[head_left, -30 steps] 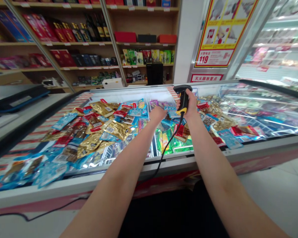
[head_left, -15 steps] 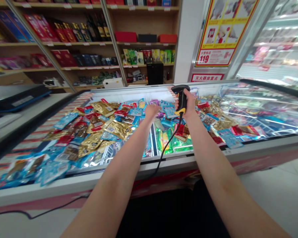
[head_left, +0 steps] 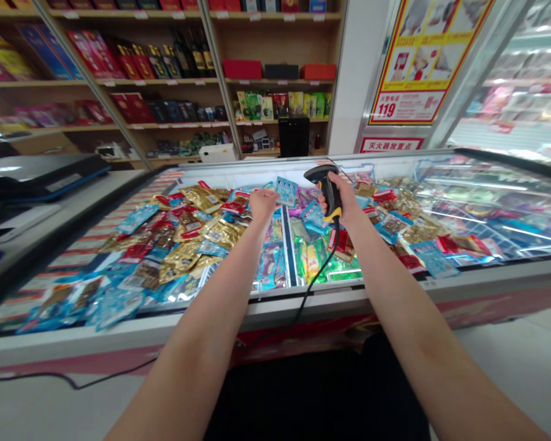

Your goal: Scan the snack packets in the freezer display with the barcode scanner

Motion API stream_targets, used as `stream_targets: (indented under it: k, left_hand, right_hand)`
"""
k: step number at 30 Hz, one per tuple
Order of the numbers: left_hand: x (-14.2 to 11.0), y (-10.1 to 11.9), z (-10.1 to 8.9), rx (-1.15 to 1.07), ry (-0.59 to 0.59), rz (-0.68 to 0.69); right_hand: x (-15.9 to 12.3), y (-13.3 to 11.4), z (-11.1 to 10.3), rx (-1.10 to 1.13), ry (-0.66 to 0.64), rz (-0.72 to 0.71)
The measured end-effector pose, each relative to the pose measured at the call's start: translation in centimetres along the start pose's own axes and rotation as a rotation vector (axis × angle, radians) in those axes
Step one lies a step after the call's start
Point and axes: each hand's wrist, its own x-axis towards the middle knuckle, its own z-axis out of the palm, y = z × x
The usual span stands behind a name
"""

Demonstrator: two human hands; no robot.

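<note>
My right hand point(head_left: 343, 197) is wrapped round the grip of a black and yellow barcode scanner point(head_left: 331, 195), its head turned to the left and its cord trailing down from the handle. To the left of it, my left hand point(head_left: 263, 204) pinches a small light-blue snack packet point(head_left: 286, 192) by its left edge and holds it up over the freezer. Beneath both hands lie many loose packets: gold ones point(head_left: 183, 259) on the left, green ones point(head_left: 324, 262) below the scanner, and a blue one point(head_left: 314, 215) close to the scanner.
A chest freezer point(head_left: 312, 304) with a glass top spans the view, with packets spread over its left and right lids. The scanner's cord point(head_left: 305, 300) crosses its front edge. Shelves of boxes point(head_left: 242, 68) and a black device point(head_left: 294, 136) stand behind. A scale-like machine point(head_left: 41, 174) sits at left.
My left hand has lifted slightly leftward, and the light-blue packet now stands clear in its fingers. The scanner has shifted a little left and down. The view has turned slightly left.
</note>
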Motion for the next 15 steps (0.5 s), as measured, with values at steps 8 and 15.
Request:
stream_targets:
  k: [8, 15]
  left_hand:
    - [0.4, 0.0, -2.4, -0.093, 0.134, -0.030]
    - [0.4, 0.1, -2.2, -0.110, 0.157, 0.000]
  right_hand:
    - [-0.7, 1.0, 1.6, -0.113, -0.120, 0.084]
    - [-1.1, 1.8, 2.6, -0.167, -0.140, 0.098]
